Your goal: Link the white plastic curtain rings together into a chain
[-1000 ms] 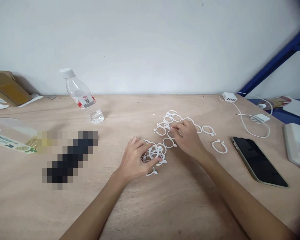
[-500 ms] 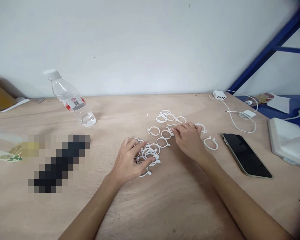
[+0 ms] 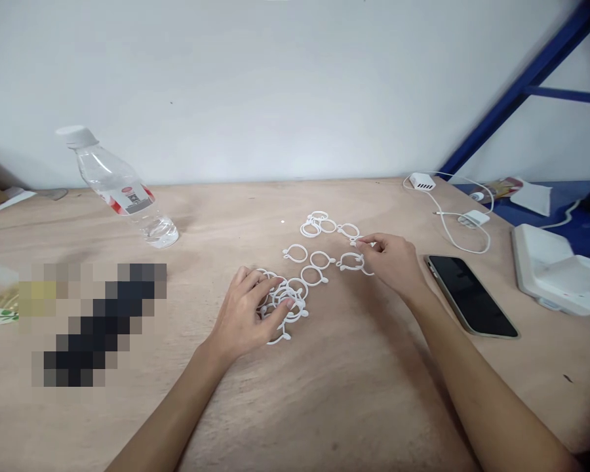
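1. Thin white rings [image 3: 324, 280] with small knobbed ends lie on the wooden table [image 3: 285, 406], from the frame's centre to just right of it; the thickest pile is just below centre.
2. The left hand [image 3: 240, 313] is at that pile, thumb and fingers curved and parted, with several overlapping rings between them.
3. The right hand [image 3: 392, 261], right of centre, has thumb and forefinger drawn to a narrow pinch at a ring's knobbed end. The fingers hide much there, so I cannot tell whether that ring is gripped or merely touched.
4. The rings look like light, fairly stiff plastic, probably smooth enough to slide and thin enough to snap if forced.
5. The knobbed end should give the surest hold; in the pile, overlapping rims may catch, so a gentle fingertip pinch suits best.
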A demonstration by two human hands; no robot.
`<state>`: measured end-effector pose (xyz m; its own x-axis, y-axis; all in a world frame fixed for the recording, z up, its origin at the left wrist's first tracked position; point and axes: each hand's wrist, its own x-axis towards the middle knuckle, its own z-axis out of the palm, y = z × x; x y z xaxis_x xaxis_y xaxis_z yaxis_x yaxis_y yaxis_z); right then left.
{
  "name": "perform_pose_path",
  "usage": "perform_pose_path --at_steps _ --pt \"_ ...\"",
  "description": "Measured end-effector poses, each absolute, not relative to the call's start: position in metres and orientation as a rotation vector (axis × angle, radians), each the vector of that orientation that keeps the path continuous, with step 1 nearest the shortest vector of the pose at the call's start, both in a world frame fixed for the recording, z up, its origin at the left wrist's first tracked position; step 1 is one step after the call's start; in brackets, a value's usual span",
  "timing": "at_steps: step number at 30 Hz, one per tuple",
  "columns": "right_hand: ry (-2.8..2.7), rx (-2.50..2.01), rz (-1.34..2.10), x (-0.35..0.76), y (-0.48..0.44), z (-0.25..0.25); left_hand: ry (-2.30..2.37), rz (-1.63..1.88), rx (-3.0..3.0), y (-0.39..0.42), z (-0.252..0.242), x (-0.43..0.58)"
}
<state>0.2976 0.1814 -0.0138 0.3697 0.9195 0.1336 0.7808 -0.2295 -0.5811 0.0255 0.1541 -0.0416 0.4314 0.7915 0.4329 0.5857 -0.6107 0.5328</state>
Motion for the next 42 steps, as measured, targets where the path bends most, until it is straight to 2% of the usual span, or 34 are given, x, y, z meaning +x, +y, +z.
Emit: perform_pose_path --at_steps 4,11,19,25,32,38,42 --pt "-1.357 -2.089 0.480 0.307 0.180 -0.011 1.185 0.962 2.381 0.154 -0.041 0.026" --pt "-1.043 -1.676 0.916 0.300 0.177 -0.009 1.188 0.970 2.384 0.154 -0.041 0.026" --pt "-1.206 -1.275 1.377 0.232 0.157 -0.019 1.157 1.016 2.407 0.155 -0.041 0.025" --pt "-1.227 -1.162 1.319 0.197 0.138 -0.027 1.041 1.075 2.478 0.156 -0.043 0.024" --pt "-1.547 -1.270 0.807 0.195 0.135 -0.026 1.056 1.272 2.472 0.155 -0.042 0.024" --pt "-1.357 -1.270 1.174 0.199 0.137 -0.022 0.966 1.218 2.562 0.156 -0.043 0.025" --pt "-1.247 -1.307 1.158 0.197 0.136 -0.021 0.937 1.178 2.597 0.154 -0.041 0.024"
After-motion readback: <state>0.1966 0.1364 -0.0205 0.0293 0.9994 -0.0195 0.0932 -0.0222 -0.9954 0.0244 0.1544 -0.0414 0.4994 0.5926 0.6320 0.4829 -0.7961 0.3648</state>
